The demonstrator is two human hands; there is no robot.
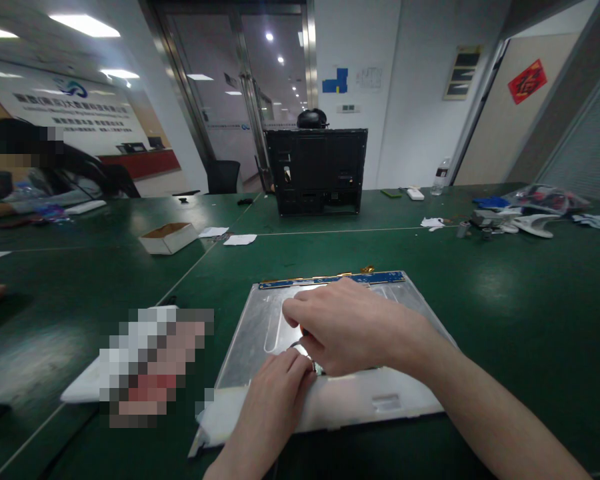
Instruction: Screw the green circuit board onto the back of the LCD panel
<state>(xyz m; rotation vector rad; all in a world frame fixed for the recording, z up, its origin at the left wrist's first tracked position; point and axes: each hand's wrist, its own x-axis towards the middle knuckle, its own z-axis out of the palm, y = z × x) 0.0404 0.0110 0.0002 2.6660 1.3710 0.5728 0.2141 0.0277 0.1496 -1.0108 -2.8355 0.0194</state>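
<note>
A flat silver display panel [245, 340] lies in front of me, with a narrow blue circuit strip [330, 280] along its far edge and a whitish band [350, 400] along its near side. My right hand [345, 327] is closed over the panel's middle. Within its curled fingers a bit of an orange-handled tool [303, 329] shows; the rest is hidden. Close beside it, my left hand [283, 387] rests on the panel, fingers pressed together at a small green board [319, 369]. What those fingertips hold, if anything, is hidden.
A white device [83, 380] lies left of the panel, partly pixelated. Farther back are an open box [167, 239], paper slips [240, 240] and a black monitor housing [320, 173]. Gloves and plastic bags [545, 199] lie at right near a bottle [441, 177]. Another person sits at left.
</note>
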